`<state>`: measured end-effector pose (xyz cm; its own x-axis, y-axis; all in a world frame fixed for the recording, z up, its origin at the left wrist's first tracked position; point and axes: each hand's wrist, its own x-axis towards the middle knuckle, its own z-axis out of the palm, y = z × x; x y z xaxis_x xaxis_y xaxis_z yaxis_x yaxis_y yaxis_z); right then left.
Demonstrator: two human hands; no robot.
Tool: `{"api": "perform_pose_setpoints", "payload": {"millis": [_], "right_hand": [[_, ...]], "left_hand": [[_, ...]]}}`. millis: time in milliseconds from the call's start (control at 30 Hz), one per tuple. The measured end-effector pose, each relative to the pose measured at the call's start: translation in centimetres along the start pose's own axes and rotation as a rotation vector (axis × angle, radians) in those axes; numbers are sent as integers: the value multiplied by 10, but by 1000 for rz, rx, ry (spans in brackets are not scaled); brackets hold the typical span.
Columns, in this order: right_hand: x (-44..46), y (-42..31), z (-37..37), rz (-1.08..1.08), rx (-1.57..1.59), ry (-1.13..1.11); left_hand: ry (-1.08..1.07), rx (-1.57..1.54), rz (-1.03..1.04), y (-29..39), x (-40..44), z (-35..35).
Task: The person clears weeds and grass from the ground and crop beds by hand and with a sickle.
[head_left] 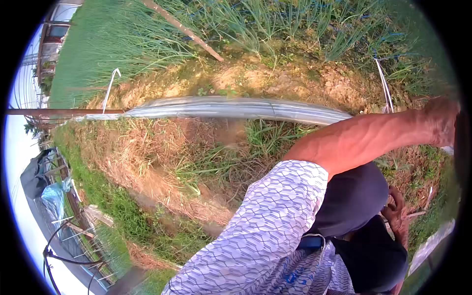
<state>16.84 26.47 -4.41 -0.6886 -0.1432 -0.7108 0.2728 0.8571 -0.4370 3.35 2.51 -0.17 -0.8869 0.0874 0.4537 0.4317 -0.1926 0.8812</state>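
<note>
The view is turned on its side, with the sky at the left. My right arm, in a patterned short sleeve [275,201], reaches across to the right edge. There my right hand [444,118] is dark and cut off by the lens border, so its fingers cannot be made out. A small pale piece [447,150] shows just below it. My left hand [395,212] is beside my dark-trousered knee [356,196], low over the soil. Its fingers are bent inward, and whatever they hold is hidden. A thin stick [416,215] lies close to that hand.
A long strip of clear plastic sheeting [236,107] runs along the bed. Green onion-like plants [285,24] grow beyond it, with a wooden stake [184,30] and white ties [110,91]. Dry straw [132,157] and weeds cover the ground. A dark-covered structure [44,196] stands far off.
</note>
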Motion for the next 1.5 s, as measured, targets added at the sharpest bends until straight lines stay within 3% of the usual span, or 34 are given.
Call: {"api": "perform_pose_setpoints", "payload": {"millis": [67,133,233,367,400,500,600,667,833,1133,1200,1333,1500], "right_hand": [[-5,13,-10,66,-40,-56],[-2,91,-28,-123,188,64],[3,109,-38,137,162,234],[11,117,-42,70,274,266],[20,132,-45,63,131,286],[39,174,-45,-45,123,332],[46,181,-40,60,338,618],[65,193,-40,126,451,693],[128,238,-52,212,698,678],[208,311,-86,265,954,583],[216,328,-95,285,995,576],[229,366,-114,325,1066,577],[218,448,-136,417,1216,622]], "left_hand": [[-9,-2,15,3,-2,-3],[-19,2,23,4,-3,-6],[-35,11,18,2,-1,-8],[-78,18,-10,-7,11,-2],[-88,29,-18,-7,9,-2],[-123,35,-45,-6,8,2],[-138,56,-71,-11,13,4],[-132,69,-85,-11,16,4],[-78,112,-131,-4,17,5],[206,157,-63,8,8,19],[203,140,-195,14,6,20],[209,217,-261,8,-3,20],[307,320,-686,-38,-77,-5]]}}
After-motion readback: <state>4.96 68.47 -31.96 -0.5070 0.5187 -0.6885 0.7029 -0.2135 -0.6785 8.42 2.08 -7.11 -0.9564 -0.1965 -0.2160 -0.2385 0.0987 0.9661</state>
